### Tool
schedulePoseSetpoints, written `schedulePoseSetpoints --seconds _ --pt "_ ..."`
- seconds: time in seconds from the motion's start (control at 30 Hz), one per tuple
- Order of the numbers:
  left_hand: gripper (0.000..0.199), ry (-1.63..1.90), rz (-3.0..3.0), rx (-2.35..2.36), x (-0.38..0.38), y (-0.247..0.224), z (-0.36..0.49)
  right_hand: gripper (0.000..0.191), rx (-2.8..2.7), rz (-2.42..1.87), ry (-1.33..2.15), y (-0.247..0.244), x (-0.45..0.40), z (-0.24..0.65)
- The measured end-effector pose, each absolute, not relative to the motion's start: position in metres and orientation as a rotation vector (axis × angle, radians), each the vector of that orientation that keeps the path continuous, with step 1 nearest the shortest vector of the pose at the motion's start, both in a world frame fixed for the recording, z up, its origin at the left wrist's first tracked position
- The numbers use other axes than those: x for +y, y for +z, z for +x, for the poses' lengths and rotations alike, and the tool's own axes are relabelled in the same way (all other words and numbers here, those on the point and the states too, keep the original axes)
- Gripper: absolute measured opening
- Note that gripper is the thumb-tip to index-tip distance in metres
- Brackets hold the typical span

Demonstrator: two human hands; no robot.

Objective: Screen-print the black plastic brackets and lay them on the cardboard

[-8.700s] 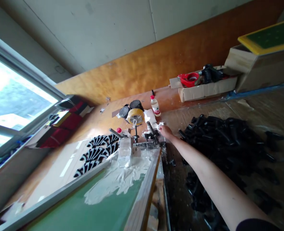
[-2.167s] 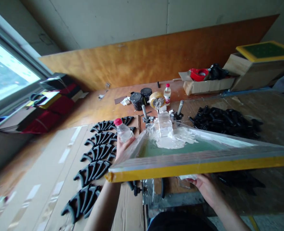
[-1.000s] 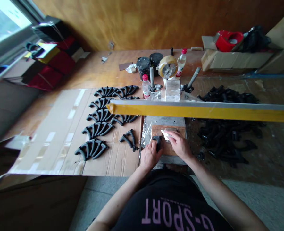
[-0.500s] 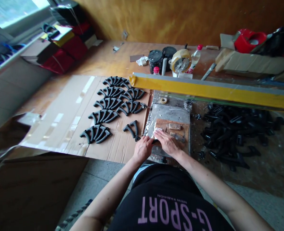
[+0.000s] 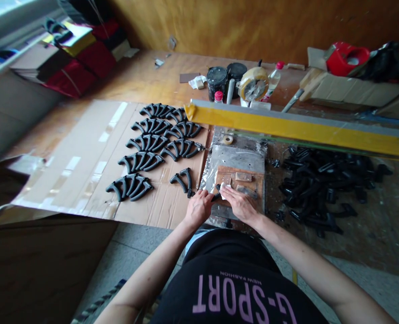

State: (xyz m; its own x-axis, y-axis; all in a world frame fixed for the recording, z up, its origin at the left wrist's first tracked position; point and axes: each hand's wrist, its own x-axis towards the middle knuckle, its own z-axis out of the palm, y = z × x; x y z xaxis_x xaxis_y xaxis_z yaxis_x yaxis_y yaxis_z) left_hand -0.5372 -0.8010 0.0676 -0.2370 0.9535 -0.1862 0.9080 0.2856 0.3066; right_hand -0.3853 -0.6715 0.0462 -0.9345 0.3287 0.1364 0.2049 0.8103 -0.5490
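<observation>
Far left there's a red bundle point(image 5: 79, 74), then a big flattened cardboard sheet point(image 5: 84, 139) on the bench. Rows of curved black handles point(image 5: 146, 162) are laid out on that, with a smaller pair point(image 5: 188, 178) sitting nearer the right edge. Just right of those is the left hand point(image 5: 198, 208), fingers curled and clamped on one end of a black piece point(image 5: 216, 197). So that piece is between the two hands, over the left part of a wooden jig point(image 5: 224, 172). The right hand point(image 5: 240, 207) has its fingers together, holding a white cloth point(image 5: 223, 191) against the piece; can't really see its thumb. The jig's on a grey plate point(image 5: 238, 156), with a small tape ring point(image 5: 228, 139) at the far end. A yellow-edged frame point(image 5: 287, 122) slants across beyond all that and off to the right. Right side: a messy pile of black parts point(image 5: 321, 182), and farther back a red dispenser point(image 5: 346, 60) in a cardboard box point(image 5: 351, 92).
</observation>
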Motion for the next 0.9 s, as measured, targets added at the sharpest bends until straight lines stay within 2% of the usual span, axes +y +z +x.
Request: schedulePoseSetpoints --seconds 0.13,0.23,0.33,0.43,0.53,0.63,0.8,0.9 --pt "0.017 0.255 1.702 2.25 -0.802 0.06 -0.538 0.042 -2.753 -0.471 0.888 0.068 -0.67 -0.359" --pt "0.017 0.319 1.701 2.255 -0.803 0.057 -0.538 0.037 -2.575 -0.662 1.122 0.085 -0.659 -0.345" --pt "0.017 0.355 1.691 2.285 -0.804 0.053 -0.537 0.033 -2.154 -1.017 1.524 0.089 -0.639 -0.325" --pt "0.018 0.393 1.712 2.296 -0.804 0.05 -0.537 0.039 -1.613 -1.223 1.819 0.081 -0.612 -0.298" --pt "0.019 0.427 1.703 2.285 -0.802 0.05 -0.538 0.044 -1.242 -1.261 1.842 0.07 -0.582 -0.273" --pt "0.019 0.458 1.647 2.296 -0.8 0.051 -0.538 0.04 -1.103 -1.242 1.739 0.062 -0.544 -0.261" --pt "0.023 0.517 1.536 2.409 -0.798 0.053 -0.526 0.027 -1.245 -1.179 1.565 0.062 -0.468 -0.284" --pt "0.026 0.617 1.439 2.45 -0.787 0.057 -0.509 0.036 -1.388 -1.112 1.646 0.069 -0.428 -0.308"
